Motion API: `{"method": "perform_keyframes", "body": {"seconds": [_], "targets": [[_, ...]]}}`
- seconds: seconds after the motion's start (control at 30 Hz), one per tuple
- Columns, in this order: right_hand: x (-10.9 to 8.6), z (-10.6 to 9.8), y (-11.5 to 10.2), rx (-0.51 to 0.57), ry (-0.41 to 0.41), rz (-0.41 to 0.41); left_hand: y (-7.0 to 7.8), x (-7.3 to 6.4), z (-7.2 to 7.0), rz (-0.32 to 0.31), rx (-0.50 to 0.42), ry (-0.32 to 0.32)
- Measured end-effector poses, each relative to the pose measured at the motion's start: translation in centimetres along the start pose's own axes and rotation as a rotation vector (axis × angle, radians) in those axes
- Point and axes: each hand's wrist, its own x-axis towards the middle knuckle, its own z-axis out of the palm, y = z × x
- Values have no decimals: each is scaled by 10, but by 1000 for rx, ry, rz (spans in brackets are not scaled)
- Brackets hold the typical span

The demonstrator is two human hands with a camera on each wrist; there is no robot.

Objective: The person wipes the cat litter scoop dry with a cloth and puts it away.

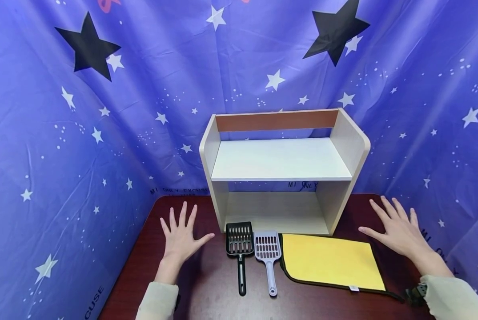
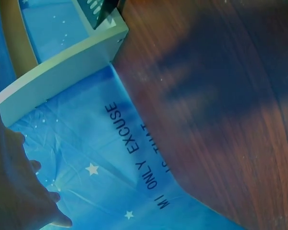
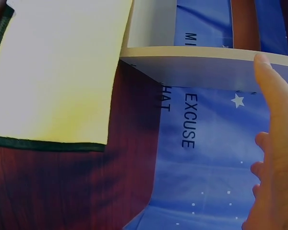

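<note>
My left hand (image 1: 180, 238) is held over the table's left side with its fingers spread, holding nothing. Over on the right, my right hand (image 1: 400, 231) has its fingers spread too and holds nothing. Between them lie a black slotted litter scoop (image 1: 240, 240) and a light purple litter scoop (image 1: 267, 246), side by side with handles toward me. A yellow cloth (image 1: 331, 260) with dark edging, folded flat, lies right of the scoops and nearest my right hand; the right wrist view shows its yellow face (image 3: 57, 76) large.
A two-tier white shelf (image 1: 280, 160) stands at the back of the dark red wooden table (image 1: 206, 284), just behind the scoops and cloth. A blue-purple curtain (image 1: 142, 111) with stars hangs behind and along both sides.
</note>
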Motion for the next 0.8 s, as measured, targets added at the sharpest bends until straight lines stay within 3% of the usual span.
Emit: {"method": "perform_keyframes", "body": {"seconds": [0.43,0.8], "targets": [[-4,19,-5,20,23,-45,15,-10,15,32,-5,18],[-9,34,-12,54,-10,-41,29,-22,26,45,-21,32]]}}
